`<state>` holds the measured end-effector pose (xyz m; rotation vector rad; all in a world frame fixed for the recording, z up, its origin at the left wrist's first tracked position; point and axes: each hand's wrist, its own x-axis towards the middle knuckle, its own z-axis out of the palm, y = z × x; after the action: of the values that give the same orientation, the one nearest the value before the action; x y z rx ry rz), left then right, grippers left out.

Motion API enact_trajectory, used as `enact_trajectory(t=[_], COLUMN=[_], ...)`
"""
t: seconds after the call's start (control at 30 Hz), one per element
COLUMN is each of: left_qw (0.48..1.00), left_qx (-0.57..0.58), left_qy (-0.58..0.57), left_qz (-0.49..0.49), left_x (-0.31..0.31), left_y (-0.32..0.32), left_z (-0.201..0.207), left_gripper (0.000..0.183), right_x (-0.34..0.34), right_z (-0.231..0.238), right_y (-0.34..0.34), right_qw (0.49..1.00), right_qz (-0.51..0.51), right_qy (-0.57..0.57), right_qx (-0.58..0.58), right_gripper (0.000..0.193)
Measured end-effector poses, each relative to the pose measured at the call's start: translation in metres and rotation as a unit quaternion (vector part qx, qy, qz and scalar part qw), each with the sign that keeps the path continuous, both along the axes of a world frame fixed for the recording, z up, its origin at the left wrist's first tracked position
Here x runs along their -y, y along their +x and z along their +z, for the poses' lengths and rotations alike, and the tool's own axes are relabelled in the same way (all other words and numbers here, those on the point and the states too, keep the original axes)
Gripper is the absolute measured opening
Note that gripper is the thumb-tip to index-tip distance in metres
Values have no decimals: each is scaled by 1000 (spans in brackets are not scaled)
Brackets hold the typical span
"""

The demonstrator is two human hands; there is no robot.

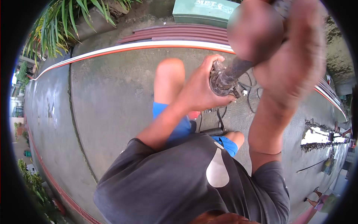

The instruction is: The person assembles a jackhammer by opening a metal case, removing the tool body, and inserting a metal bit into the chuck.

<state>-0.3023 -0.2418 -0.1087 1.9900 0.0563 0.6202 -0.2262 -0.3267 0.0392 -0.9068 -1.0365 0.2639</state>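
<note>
My left hand (201, 87) is wrapped round the wide, lugged collar of a worn, dark metal shaft (236, 70). The thumb and fingers curl about both sides of the collar. From there the shaft slants up and to the right. Large and close, my right hand (292, 71) is at the shaft's upper end, smeared by motion. A round blurred patch covers the shaft's end and part of that hand, so I cannot tell whether its fingers close on it. Below the collar, a black ridged coil (212, 131) lies by my knees, near a small red thing (194, 115).
Loose dark cable (250, 99) curls on the wet concrete floor (108, 100) beyond my hands. Long white and orange pipes (149, 44) cross ahead, before stacked maroon lengths (179, 34) and a green box (201, 12). A puddle (317, 136) lies right; another person (323, 203) is far right.
</note>
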Motion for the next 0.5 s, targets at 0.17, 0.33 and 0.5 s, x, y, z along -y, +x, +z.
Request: enact_trajectory(t=[0.17, 0.33, 0.5], left_qw=[998, 987, 959], left_qx=[-52, -157, -267], left_qy=[24, -27, -86], left_qz=[-13, -39, 28], left_x=[5, 18, 0], left_y=[-6, 4, -17], left_z=[16, 23, 5], left_gripper=[94, 75, 46], right_x=[31, 6, 13], right_z=[-22, 4, 21], right_y=[7, 11, -7], right_qw=[998, 936, 991], right_qz=[-32, -270, -123], right_qy=[-27, 32, 12], right_qx=[50, 224, 43], right_gripper=[63, 45, 47])
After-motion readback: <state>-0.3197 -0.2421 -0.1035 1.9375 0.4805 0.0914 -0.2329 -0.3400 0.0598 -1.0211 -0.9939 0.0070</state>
